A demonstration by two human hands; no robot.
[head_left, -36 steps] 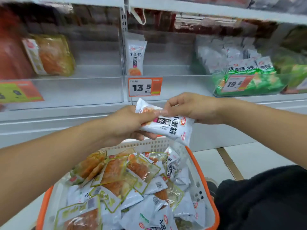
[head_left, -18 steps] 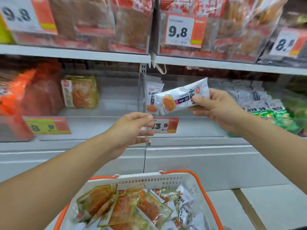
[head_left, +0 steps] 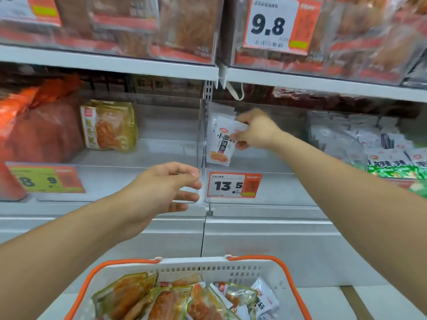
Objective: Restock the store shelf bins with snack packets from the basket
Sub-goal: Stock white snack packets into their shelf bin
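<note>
The fingers [head_left: 240,136] of the right hand [head_left: 256,130] pinch a white snack packet [head_left: 220,144] by its upper right corner, right of the frame's centre. The packet hangs upright inside a clear shelf bin [head_left: 265,162], close against the bin's left wall, just above a price tag reading 13.5 [head_left: 233,185]. Whether a second white packet stands behind it cannot be told through the blur. The left hand [head_left: 161,188] is in the middle of the frame, just left of that tag, fingers loosely spread and slightly bent, holding nothing, in front of the neighbouring clear bin [head_left: 120,181].

That left bin holds a yellow packet [head_left: 108,125] leaning at its back. At the bottom centre sits a white basket with orange handles [head_left: 284,273], filled with orange-and-gold and white packets [head_left: 166,301]. At the right edge, green-and-white packets [head_left: 392,162] fill another bin. In the upper part of the frame, a 9.8 price tag [head_left: 275,24] fronts reddish packs on the shelf above.
</note>
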